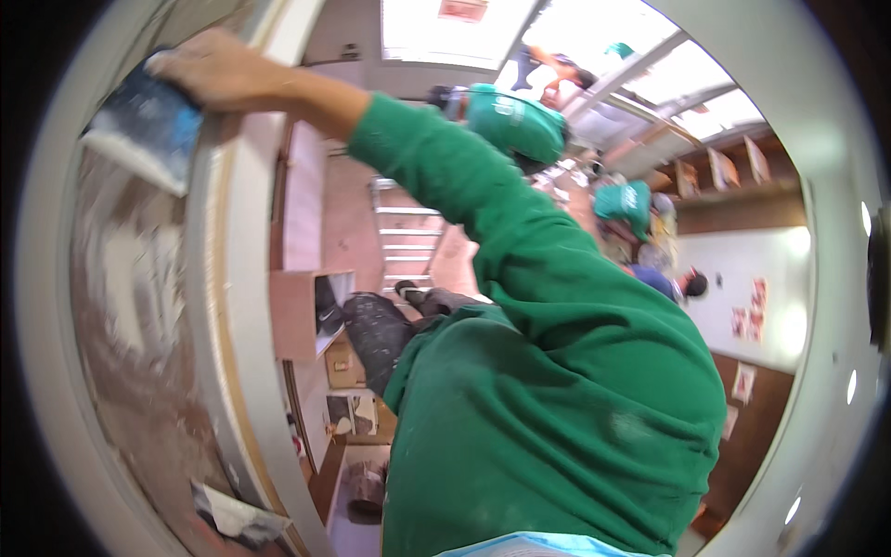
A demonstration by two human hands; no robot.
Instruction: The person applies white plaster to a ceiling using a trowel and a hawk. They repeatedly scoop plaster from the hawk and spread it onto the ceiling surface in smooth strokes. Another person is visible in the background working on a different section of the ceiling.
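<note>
My right arm, in a green sleeve, stretches to the upper left. At its end my right hand point(218, 70) is closed over a flat dark-blue and black piece with a whitish lower edge point(148, 116), blurred and of a kind I cannot make out. This piece lies against a brownish surface point(139, 288) smeared with white, chalky streaks. Farther down that surface rests a crumpled white-and-dark scrap point(239, 515). My left hand is out of the picture.
A pale ledge with a yellowish edge point(223, 306) runs alongside the surface. Below stand a pinkish open box point(297, 316) with a dark shoe in it and a metal ladder point(408, 232). Several people, some in green tops point(515, 121), work near the windows.
</note>
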